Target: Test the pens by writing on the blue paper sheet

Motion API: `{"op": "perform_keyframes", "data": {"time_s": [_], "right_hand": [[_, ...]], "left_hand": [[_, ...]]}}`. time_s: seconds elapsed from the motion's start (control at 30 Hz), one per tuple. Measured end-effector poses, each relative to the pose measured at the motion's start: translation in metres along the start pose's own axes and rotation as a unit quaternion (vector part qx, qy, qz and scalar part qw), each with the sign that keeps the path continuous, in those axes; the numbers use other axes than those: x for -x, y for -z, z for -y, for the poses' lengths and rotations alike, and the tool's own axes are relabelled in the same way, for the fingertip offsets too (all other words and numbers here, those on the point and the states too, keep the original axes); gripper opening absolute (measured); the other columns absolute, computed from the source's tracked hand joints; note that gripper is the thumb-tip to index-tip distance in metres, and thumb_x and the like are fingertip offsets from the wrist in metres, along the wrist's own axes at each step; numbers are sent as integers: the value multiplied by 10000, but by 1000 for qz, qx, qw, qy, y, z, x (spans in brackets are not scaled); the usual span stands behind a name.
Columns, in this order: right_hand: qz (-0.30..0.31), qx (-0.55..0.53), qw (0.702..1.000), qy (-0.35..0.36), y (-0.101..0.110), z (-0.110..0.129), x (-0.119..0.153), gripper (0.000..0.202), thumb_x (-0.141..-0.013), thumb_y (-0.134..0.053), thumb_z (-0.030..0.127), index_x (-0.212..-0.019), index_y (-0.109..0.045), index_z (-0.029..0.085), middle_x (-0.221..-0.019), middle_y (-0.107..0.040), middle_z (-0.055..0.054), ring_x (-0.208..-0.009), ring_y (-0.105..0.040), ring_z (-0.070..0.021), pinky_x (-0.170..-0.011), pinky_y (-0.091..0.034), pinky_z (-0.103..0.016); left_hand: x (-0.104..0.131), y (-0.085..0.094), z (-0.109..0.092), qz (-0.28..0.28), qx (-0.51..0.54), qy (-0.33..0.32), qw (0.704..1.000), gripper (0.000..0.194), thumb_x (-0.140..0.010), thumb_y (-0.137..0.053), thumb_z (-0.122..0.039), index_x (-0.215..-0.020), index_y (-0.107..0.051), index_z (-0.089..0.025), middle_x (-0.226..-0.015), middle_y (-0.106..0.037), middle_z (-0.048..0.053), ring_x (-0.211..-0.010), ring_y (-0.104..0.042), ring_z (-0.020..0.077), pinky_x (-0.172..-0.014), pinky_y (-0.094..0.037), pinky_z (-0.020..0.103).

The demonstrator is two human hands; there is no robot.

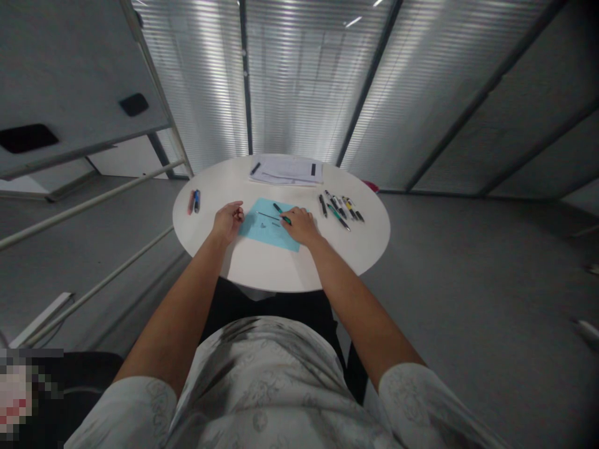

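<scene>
A light blue sheet of paper (269, 236) lies at a slant on the white round table (262, 271), with a few dark marks and a long dark line on it. My right hand (302, 226) rests on the sheet's right part, its fingers closed around a dark pen with green parts (277, 208). Whether the pen's tip touches the paper is hidden by the fingers. Beside the sheet's left edge, my left hand (228, 221) is loosely curled with its fingers partly apart and nothing visible in it.
Several pens and markers (337, 209) lie right of the sheet. A red and a blue marker (197, 201) lie at the table's left. Papers (285, 169) with a dark pen are stacked at the back. A metal rail (93, 192) runs along the left; blinds hang behind.
</scene>
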State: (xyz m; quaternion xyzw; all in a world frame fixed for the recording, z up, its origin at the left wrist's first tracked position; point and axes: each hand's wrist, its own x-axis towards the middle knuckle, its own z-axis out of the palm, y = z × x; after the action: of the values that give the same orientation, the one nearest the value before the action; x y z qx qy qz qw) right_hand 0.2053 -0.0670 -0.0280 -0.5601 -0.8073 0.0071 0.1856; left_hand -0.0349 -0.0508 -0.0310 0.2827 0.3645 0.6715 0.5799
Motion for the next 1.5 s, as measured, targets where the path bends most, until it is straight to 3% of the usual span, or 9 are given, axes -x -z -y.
{"op": "perform_keyframes", "data": {"time_s": [0.43, 0.67, 0.9, 1.07, 1.27, 1.5], "right_hand": [[-25, 30, 999, -24, 2, 2, 1, 248, -983, -482, 328, -1120, -678, 260, -1182, -634, -104, -1114, -532, -275, -927, -366, -422], [-36, -28, 997, -55, -3, -5, -4, 214, -959, -516, 280, -1101, -672, 241, -1123, -636, -81, -1058, -581, -234, -940, -417, -381], [-134, -153, 973, -105, -11, -17, -11, 346, -926, -412, 120, -1208, -600, 195, -1177, -541, -102, -1070, -578, -187, -982, -457, -337], [-168, -179, 959, -139, -12, -22, -16, 407, -936, -375, 147, -1295, -565, 122, -1202, -494, -163, -1129, -546, -220, -1041, -429, -369], [-185, -177, 955, -147, -14, -19, -14, 330, -957, -368, 231, -1225, -552, 169, -1225, -452, -145, -1042, -564, -214, -951, -471, -378], [-184, -137, 968, -101, -8, -10, -9, 239, -925, -417, 207, -1148, -494, 172, -1166, -505, -125, -984, -564, -219, -859, -473, -358]], "left_hand": [[3, -3, -2, 0, -1, -6, 1000, 77, -719, -671, -110, -770, -631, -152, -586, -536, -10, -488, -473, 62, -487, -399, 196], [-1, -1, 0, 1, 6, 3, 1000, 60, -732, -642, -98, -777, -649, -137, -583, -543, -4, -485, -473, 58, -478, -396, 167], [1, -2, -1, -2, 15, 6, 1000, 68, -741, -632, -74, -779, -654, -126, -582, -539, 3, -481, -469, 57, -470, -379, 163], [-1, 0, 1, -2, 11, 2, 1000, 63, -733, -652, -85, -783, -659, -122, -587, -545, 4, -484, -477, 58, -485, -390, 176], [1, -2, 0, -4, 14, 4, 1000, 64, -737, -644, -76, -779, -654, -124, -597, -547, 3, -490, -476, 55, -486, -383, 173], [0, -1, 0, 4, 12, 2, 1000, 74, -728, -639, -74, -781, -658, -123, -594, -546, 2, -491, -481, 56, -487, -388, 170]]}}
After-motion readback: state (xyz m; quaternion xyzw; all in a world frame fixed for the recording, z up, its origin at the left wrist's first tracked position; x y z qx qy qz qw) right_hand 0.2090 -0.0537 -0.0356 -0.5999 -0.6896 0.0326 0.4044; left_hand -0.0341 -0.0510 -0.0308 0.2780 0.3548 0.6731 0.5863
